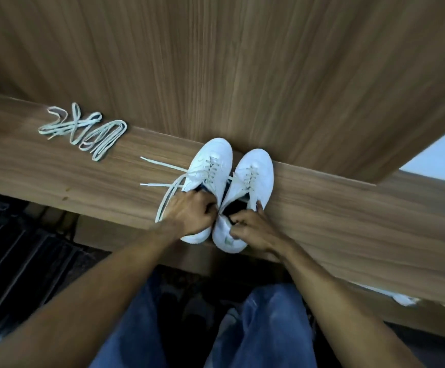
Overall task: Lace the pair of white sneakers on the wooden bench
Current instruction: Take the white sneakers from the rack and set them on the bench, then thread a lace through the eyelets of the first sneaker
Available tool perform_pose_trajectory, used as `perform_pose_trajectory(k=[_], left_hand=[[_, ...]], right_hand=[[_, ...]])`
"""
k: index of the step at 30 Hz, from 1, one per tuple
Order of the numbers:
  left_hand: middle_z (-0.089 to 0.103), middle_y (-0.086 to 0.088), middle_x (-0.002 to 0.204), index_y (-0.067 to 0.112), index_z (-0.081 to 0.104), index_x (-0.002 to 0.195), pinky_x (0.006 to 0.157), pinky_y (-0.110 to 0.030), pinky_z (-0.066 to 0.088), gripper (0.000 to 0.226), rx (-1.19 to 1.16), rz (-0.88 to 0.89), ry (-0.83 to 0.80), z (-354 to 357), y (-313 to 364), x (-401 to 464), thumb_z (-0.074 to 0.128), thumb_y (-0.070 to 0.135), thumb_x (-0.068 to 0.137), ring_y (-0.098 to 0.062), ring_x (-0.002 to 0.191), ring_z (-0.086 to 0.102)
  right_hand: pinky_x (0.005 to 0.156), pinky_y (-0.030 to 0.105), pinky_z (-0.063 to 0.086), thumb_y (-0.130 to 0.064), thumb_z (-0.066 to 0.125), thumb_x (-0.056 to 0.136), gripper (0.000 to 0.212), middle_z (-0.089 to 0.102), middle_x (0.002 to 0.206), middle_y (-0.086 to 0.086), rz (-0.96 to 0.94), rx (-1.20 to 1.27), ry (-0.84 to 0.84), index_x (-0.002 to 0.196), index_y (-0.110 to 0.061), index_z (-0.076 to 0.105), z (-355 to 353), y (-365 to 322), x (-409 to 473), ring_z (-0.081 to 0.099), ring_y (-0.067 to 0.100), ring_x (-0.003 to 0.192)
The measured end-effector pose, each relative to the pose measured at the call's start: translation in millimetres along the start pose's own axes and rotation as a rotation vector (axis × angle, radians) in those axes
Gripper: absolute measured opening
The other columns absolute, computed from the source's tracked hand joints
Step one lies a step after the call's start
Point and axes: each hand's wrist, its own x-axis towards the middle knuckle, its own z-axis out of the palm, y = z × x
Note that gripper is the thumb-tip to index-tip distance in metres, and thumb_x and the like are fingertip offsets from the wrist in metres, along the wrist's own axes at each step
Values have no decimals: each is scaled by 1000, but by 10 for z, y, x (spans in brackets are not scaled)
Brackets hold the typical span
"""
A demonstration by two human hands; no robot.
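Both forearms reaching forward, converging at the sneakers (226, 192); left hand (189, 215) curled knuckles-up over the left sneaker's opening, right hand (250, 229) pinching the right sneaker's heel collar

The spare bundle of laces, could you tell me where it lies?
In the head view, the spare laces lie on the wooden bench, left of the sneakers.

Matt wood-grain bench (348, 224), smooth white sneakers (213, 166), flat cloth laces (83, 131).

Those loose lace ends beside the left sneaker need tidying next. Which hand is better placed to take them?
Left. The left hand grips the left sneaker right beside the loose lace ends; the right hand is farther off, holding the right sneaker.
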Motion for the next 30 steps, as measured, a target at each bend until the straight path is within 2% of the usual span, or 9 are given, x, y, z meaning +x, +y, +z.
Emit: perform_pose_trajectory(k=[3, 6, 7, 11, 14, 22, 24, 27, 30], left_hand=[[67, -9, 107, 18, 69, 98, 75, -36, 46, 31, -75, -44, -64, -54, 40, -62, 46, 36, 87, -33, 100, 60], [64, -9, 116, 18, 67, 105, 83, -37, 46, 31, -77, -24, -150, -83, 6, -65, 44, 35, 93, -31, 107, 58], [64, -9, 117, 18, 66, 105, 84, -37, 46, 30, -67, -15, -154, -87, -7, -83, 44, 35, 95, -31, 108, 58], [65, -10, 114, 16, 63, 99, 83, -35, 44, 31, -49, -14, -138, -70, 13, -223, 40, 37, 98, -33, 107, 57], [66, -9, 112, 18, 61, 96, 83, -35, 44, 32, -44, -26, -132, -61, 12, -251, 38, 39, 99, -32, 105, 58], [67, -9, 109, 17, 59, 95, 81, -35, 45, 33, -48, -32, -143, -66, 27, -251, 35, 39, 100, -32, 100, 59], [66, -9, 110, 18, 59, 97, 82, -36, 45, 32, -44, -29, -135, -53, 25, -257, 35, 39, 100, -33, 101, 59], [66, -7, 112, 20, 59, 101, 82, -36, 45, 32, -30, -20, -104, -37, 14, -257, 35, 41, 100, -33, 102, 59], [68, -8, 107, 20, 60, 98, 78, -35, 47, 32, -48, -7, -84, -13, 6, -269, 37, 41, 99, -32, 97, 61]], right_hand=[[98, 43, 32, -56, 62, 79, 36, 49, 66, -17, -28, -207, 5, 59, -30, 48, -18, -146, -95, 49, 12, 88], [98, 41, 34, -45, 56, 90, 29, 65, 107, 0, -75, -411, 126, 93, -17, 60, 51, -169, -148, 54, 23, 111], [98, 40, 34, -41, 56, 90, 24, 64, 110, 4, -64, -408, 151, 90, -17, 58, 51, -168, -189, 54, 25, 113], [76, 29, 32, -35, 57, 88, 40, 61, 97, 12, 36, -442, 165, 62, -26, 28, -45, -83, -458, 58, 32, 100], [70, 29, 34, -36, 55, 85, 32, 62, 99, 8, 147, -468, 199, 67, -20, 34, -165, 79, -644, 59, 32, 99], [79, 32, 43, -39, 54, 80, 14, 62, 105, 6, 240, -463, 195, 80, -26, 49, -306, 312, -744, 59, 33, 106], [83, 32, 38, -43, 55, 84, 26, 61, 112, 3, 213, -543, 310, 98, -22, 55, -284, 239, -754, 55, 29, 110], [83, 32, 41, -50, 57, 85, 32, 61, 96, -1, 68, -667, 620, 91, -18, 58, -282, 135, -695, 59, 21, 97], [99, 39, 40, -41, 56, 85, 28, 61, 100, 3, -84, -816, 593, 97, -15, 63, -299, 67, -458, 60, 26, 100]])
